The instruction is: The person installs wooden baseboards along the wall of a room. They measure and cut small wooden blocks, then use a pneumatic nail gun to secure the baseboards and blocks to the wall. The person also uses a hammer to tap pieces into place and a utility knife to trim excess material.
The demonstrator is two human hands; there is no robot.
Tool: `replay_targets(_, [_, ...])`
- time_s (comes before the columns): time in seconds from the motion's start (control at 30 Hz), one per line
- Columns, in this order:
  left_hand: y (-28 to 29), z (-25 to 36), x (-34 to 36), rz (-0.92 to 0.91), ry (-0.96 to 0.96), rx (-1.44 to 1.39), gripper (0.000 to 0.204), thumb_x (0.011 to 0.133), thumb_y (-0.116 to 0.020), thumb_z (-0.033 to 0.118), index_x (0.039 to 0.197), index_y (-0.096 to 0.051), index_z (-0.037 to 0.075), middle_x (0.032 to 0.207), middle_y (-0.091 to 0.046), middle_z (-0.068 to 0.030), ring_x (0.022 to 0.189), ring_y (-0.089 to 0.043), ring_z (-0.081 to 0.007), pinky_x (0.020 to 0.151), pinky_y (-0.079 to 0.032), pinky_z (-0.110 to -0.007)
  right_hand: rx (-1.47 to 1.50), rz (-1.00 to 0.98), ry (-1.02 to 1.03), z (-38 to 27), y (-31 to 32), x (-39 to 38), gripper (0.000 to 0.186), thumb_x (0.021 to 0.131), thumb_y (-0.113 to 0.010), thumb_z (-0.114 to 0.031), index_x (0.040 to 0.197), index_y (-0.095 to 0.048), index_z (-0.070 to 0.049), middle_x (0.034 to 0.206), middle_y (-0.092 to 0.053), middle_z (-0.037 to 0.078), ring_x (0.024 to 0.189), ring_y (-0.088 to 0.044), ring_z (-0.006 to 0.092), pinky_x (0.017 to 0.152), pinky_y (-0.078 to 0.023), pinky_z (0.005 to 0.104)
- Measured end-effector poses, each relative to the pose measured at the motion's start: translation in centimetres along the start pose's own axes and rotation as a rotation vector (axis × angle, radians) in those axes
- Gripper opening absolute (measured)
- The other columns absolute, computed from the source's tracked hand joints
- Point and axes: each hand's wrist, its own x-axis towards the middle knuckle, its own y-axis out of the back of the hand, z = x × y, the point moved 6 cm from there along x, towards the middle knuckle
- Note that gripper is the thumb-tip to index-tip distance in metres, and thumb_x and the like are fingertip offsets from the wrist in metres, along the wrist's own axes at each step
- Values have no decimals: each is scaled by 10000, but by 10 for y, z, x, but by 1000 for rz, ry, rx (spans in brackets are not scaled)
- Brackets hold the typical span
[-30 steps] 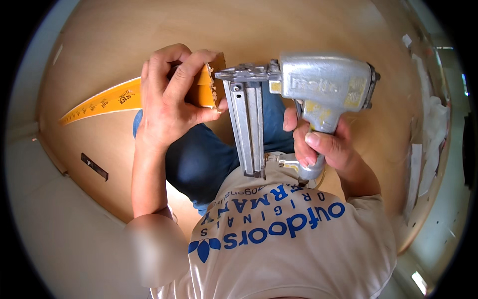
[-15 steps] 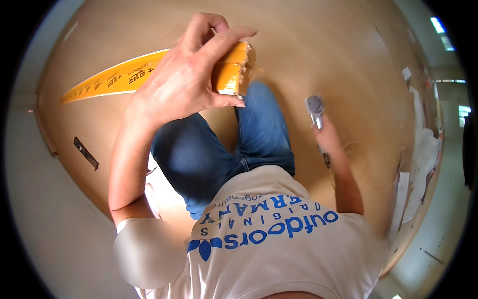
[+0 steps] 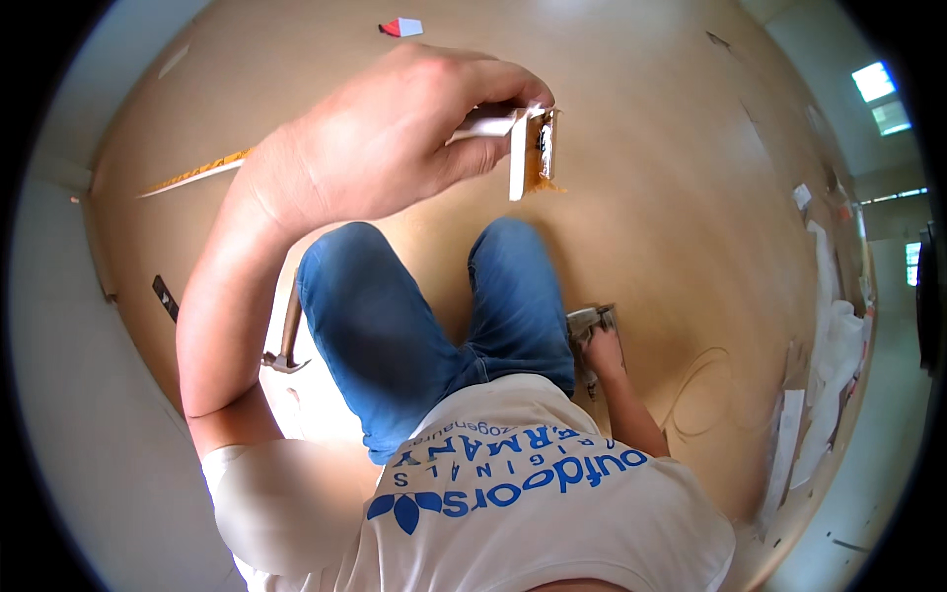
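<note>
Raised in front of me, my left hand grips a long white trim strip near its end, thumb below and fingers over the top. The strip's cut end is ragged, with orange-yellow film on one face; its length runs behind my wrist to the far left. Low beside my right thigh, my right hand is wrapped round a grey metal tool that looks like a nail gun; its lower part is partly hidden. By my left knee lies a claw hammer, away from both hands.
A thin hose or cord loops on the brown floor at my right. White scraps and sheeting line the right wall. A dark flat bar lies at left, near the wall. A red and white piece is ahead.
My left hand has turned the trim strip, so its yellow face tilts away and its end points further right. My right hand has drawn the tool back toward my thigh. The hammer has come into view.
</note>
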Motion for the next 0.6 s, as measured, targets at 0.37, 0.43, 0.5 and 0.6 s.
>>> replay_targets(0.37, [-33, 58, 84, -55, -25, -219, 378, 869, -763, 112, 1213, -630, 32, 898, -683, -177, 819, -672, -359, 738, -527, -424, 862, 839, 904, -278, 362, -81, 696, 888, -794, -51, 1457, -414, 76, 1441, -504, 215, 1201, -625, 271, 999, -533, 391])
replay_targets(0.43, [-34, 60, 86, 0, -72, -238, 460, 829, -796, 113, 1248, -618, 46, 963, -679, -173, 863, -673, -365, 772, -531, -425, 944, 929, 727, -268, 373, -78, 619, 880, -782, 11, 1407, -465, 79, 1306, -608, 176, 1148, -644, 221, 985, -533, 337])
replay_targets(0.5, [-35, 56, 78, 67, -128, -230, 544, 789, -828, 114, 1282, -607, 60, 1029, -675, -170, 906, -674, -371, 806, -535, -427, 818, 1012, 755, -256, 378, -86, 554, 887, -771, 14, 1367, -504, 84, 1246, -641, 157, 1122, -652, 212, 973, -533, 328])
replay_targets(0.6, [-40, 50, 56, 185, -198, -129, 671, 729, -876, 116, 1334, -589, 81, 1128, -670, -164, 972, -675, -381, 856, -542, -429, 830, 1039, 689, -241, 382, -97, 444, 909, -737, 21, 1310, -562, 93, 1222, -655, 137, 1102, -647, 175, 963, -518, 304])
